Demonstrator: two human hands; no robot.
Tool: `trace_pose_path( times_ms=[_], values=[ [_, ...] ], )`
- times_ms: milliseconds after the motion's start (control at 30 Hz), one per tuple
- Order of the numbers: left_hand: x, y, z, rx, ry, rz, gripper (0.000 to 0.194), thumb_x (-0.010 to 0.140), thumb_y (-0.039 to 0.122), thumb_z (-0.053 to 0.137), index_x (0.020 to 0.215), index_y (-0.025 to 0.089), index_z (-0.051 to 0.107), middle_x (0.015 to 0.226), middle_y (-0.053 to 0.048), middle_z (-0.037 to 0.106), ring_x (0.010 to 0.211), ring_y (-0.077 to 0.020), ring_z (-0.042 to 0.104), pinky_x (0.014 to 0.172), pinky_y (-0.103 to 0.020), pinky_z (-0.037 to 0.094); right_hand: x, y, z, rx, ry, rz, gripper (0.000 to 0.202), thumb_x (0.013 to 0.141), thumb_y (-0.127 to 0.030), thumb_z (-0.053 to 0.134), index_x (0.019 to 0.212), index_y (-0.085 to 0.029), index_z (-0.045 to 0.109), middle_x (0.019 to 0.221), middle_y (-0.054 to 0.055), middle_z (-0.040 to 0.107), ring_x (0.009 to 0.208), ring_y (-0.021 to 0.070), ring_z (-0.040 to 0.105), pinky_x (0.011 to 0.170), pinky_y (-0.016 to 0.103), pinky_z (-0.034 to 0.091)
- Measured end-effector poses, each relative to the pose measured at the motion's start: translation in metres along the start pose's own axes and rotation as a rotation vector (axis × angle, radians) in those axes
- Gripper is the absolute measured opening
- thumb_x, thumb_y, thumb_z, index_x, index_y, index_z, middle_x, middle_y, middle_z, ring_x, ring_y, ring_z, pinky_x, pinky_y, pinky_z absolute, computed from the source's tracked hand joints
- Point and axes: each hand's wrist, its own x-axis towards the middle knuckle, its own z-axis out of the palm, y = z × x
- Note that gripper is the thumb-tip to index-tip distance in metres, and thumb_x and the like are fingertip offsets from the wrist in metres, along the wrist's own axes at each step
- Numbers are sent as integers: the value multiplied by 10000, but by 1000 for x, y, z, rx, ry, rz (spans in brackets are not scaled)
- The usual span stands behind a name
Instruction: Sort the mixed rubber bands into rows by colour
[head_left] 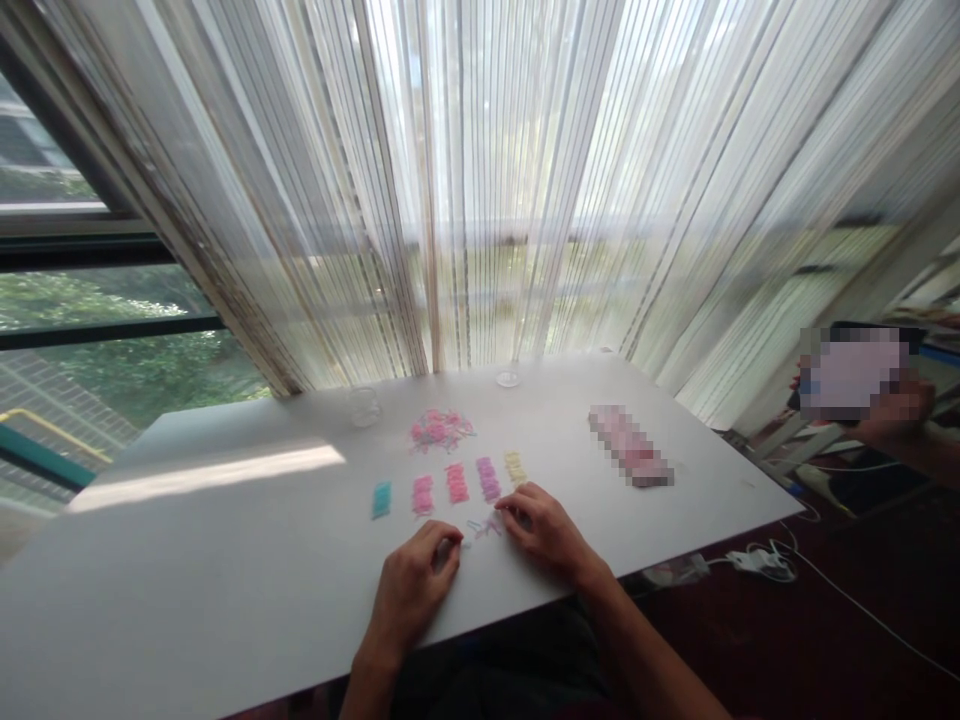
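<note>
My left hand (420, 580) rests low on the white table, thumb and fingertips pinched together beside a tiny pale piece; whether it grips it is too small to tell. My right hand (541, 530) is closed in a pinch at the right end of a few loose clip-like pieces (484, 527). Beyond the hands stand small grouped rows: teal (382, 499), pink (422, 494), red-pink (457, 482), purple (488, 479) and yellow (514, 467). A mixed pink and pale pile (441, 430) lies behind them.
The white table (225, 570) meets a curtained window. A clear container (365, 407) and a small clear dish (508, 379) stand near its back edge. A blurred pink item (631, 447) lies right. Another person's hand (900, 405) holds a blurred device at far right.
</note>
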Motion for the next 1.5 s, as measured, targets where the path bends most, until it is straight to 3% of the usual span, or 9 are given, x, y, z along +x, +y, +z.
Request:
trace_pose_path(
  times_ms=[667, 933, 1267, 1500],
  values=[
    [-1, -3, 2, -12, -4, 3, 138, 921, 249, 521, 965, 264, 651, 935, 19, 737, 751, -167, 684, 684, -257, 509, -1, 0, -1, 15, 3, -52, 170, 879, -97, 619, 958, -209, 719, 812, 39, 638, 785, 195, 616, 740, 312, 528],
    [1, -1, 1, -15, -6, 7, 130, 929, 255, 523, 956, 265, 650, 933, 21, 735, 741, -162, 680, 675, -249, 500, -1, 1, -1, 36, -41, -138, 90, 885, -211, 674, 965, -225, 712, 833, 43, 656, 826, 210, 617, 769, 339, 532],
    [-1, -4, 2, -25, -9, -1, 163, 949, 283, 503, 981, 265, 662, 958, 12, 741, 727, -161, 674, 683, -255, 502, -1, -8, -6, -16, -118, -149, 150, 856, -242, 743, 1001, -223, 707, 897, 50, 666, 876, 217, 624, 801, 346, 538],
    [7, 4, -1, -22, -21, -64, 169, 919, 305, 530, 944, 260, 691, 895, 10, 751, 647, -154, 640, 659, -262, 492, -1, -10, -1, -28, -82, -233, 243, 859, -222, 734, 1098, -226, 691, 926, 62, 675, 880, 226, 613, 794, 351, 546]
  ],
)
